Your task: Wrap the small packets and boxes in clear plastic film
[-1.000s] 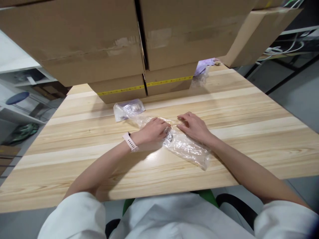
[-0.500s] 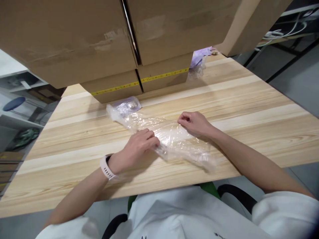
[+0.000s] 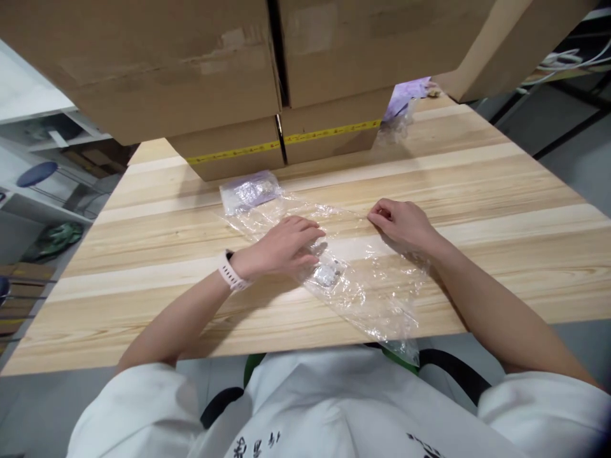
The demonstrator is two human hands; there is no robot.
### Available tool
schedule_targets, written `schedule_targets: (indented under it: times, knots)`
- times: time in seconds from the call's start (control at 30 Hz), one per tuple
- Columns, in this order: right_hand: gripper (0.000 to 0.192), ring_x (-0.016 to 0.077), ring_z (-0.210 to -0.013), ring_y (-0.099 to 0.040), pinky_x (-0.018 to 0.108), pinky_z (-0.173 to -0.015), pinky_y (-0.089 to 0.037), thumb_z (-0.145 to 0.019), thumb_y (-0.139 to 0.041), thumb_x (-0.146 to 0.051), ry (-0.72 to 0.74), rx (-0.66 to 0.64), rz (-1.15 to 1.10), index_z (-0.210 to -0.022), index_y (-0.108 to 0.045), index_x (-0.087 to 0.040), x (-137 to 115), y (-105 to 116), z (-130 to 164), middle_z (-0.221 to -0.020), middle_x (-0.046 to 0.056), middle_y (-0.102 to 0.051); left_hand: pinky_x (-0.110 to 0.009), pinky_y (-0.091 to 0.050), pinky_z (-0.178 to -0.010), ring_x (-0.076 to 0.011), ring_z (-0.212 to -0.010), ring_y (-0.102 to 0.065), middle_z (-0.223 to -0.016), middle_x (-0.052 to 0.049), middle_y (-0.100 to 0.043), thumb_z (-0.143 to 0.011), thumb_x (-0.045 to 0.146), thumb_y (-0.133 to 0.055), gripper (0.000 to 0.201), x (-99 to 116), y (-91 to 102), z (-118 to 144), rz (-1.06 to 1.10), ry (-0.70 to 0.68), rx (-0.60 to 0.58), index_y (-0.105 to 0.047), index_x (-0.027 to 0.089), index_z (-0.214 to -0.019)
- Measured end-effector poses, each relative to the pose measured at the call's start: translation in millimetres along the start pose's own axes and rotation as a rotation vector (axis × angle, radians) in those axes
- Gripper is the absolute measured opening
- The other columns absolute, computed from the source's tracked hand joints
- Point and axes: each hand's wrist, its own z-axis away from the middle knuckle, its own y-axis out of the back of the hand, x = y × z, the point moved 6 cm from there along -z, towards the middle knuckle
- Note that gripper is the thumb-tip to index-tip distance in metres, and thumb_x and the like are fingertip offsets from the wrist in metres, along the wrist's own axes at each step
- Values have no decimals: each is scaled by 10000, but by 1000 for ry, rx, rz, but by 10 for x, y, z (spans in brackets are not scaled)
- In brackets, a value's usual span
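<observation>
My left hand (image 3: 286,245) lay flat, fingers spread, on the clear plastic bag (image 3: 353,280) mid-table (image 3: 501,191). My right hand (image 3: 405,222), at 3 o'clock from it, seemed to pinch the bag's far edge. A smaller packet (image 3: 251,191) lay at 11 o'clock.

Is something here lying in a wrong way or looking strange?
Only one thing: the clear plastic bag under both hands lies askew, and its near end hangs past the table edge. Nothing looks spilled or damaged.
</observation>
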Motion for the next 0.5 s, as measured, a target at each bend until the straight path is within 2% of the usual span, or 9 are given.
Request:
schedule_targets:
  times: [0.07, 0.13, 0.23, 0.37, 0.43, 0.5]
  knots:
    - [177, 230, -730, -625, 319, -633, -353, -912, -570, -334, -34, 17, -1, -839, -683, -218, 26, 11, -9, -832, 56, -747, -434, -416, -1004, -296, -1133, -588, -1249, -127, -671, -901, 363, -725, 448, -68, -86, -123, -41, 35, -155, -627, 186, -1300]
    - [175, 230, -731, -626, 318, -630, -350, -906, -569, -333, -49, 28, 3, -836, -683, -219, 52, 21, -20, -828, 54, -746, -396, -400, -953, -281, -1073, -587, -1180, -105, -677, -853, 331, -764, 519, -84, -129, -180, -61, 56, -211, -617, 193, -1332]
    - [174, 240, -747, -631, 318, -627, -343, -903, -565, -333, -47, 51, 11, -834, -683, -225, 83, 29, -38, -826, 55, -743, -363, -384, -879, -261, -1018, -573, -1121, -84, -668, -848, 295, -757, 508, -28, -130, -166, -56, 46, -159, -613, 203, -1327]
    - [174, 259, -776, -639, 322, -629, -340, -902, -568, -345, -96, 68, 26, -845, -689, -234, 158, 34, -58, -849, 64, -747, -347, -378, -800, -215, -884, -549, -961, -57, -642, -949, 228, -627, 95, 115, -98, 29, -46, -26, 9, -684, 200, -1019]
    - [176, 273, -800, -643, 327, -639, -345, -901, -575, -358, -131, 81, 32, -852, -694, -237, 207, 52, -71, -866, 75, -747, -345, -387, -787, -207, -872, -534, -951, -64, -637, -993, 167, -533, 155, 196, -112, 188, -45, -72, 58, -679, 195, -952]
    - [177, 286, -818, -641, 339, -654, -361, -899, -586, -370, -169, 95, 32, -852, -694, -239, 267, 76, -86, -871, 89, -741, -344, -404, -789, -208, -894, -530, -1002, -76, -644, -990, 112, -499, 205, 260, -159, 356, -33, -93, 40, -685, 198, -991]
